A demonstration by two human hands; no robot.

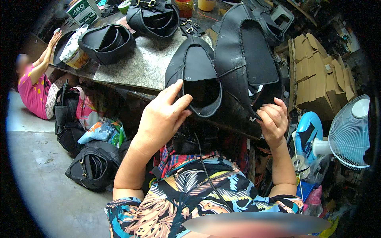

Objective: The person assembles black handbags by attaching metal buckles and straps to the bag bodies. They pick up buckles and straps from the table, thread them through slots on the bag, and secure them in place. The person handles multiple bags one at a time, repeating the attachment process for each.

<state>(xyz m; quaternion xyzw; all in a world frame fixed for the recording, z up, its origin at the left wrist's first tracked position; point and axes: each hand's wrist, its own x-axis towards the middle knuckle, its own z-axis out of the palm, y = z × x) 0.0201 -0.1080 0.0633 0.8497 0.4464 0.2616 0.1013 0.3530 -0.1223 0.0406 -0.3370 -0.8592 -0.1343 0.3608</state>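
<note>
Two black leather shoe uppers lie side by side at the near edge of the workbench, toes pointing away from me. My left hand [168, 109] pinches the rim of the left shoe upper [200, 65], with its fingers along the side of the opening. My right hand [274, 121], fingers curled, grips the heel end of the longer right shoe upper [231, 49]. A flat black piece fills the right upper's opening, and a bit of white shows near its heel. Buckled black straps [190, 28] lie just beyond the left upper.
Nested black uppers [109, 43] and a tub [75, 57] stand on the bench by a speckled stone slab [131, 75]. Cardboard pieces [321, 79] and a fan [351, 131] are at right. A black bundle [93, 164] lies on the floor; a person in pink [33, 95] sits far left.
</note>
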